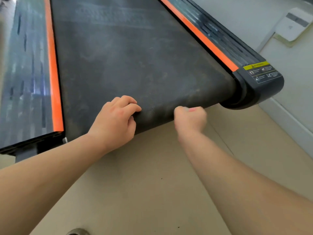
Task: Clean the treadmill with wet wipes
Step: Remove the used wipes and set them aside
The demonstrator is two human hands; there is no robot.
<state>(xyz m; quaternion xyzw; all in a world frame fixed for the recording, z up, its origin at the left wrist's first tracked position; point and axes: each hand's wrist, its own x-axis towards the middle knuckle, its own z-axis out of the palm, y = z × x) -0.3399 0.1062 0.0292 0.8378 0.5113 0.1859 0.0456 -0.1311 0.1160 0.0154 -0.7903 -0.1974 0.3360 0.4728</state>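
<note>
Treadmill: belt (135,56) runs from far to near through the middle of the view, its near end curving over the rear roller just above the floor (152,184). Belt surface dull, with pale smudges and dust marks; judged not yet clean here.

Wipe: none plainly seen. A pale scrap shows at the top of the right hand (190,118), but the hand is blurred, so cannot tell whether it is a wipe.

Right hand: clenched into a fist at the belt's near edge, right of centre. Blur suggests it is moving, likely a rubbing stroke along the roller curve.

Left hand (116,119): fingers curled, tips on the belt top, thumb against the curved edge, nothing seen inside. Probably bracing, or holding the belt from slipping.

Orange strips (54,82) (199,36) border the belt on both sides, with black side rails (22,82) outside them. The right rail ends near in a rounded cap (264,92) bearing a warning label (262,72). The left rail's near end looks open, no cap.

White device (294,24) lies far right on the floor, well apart
</note>
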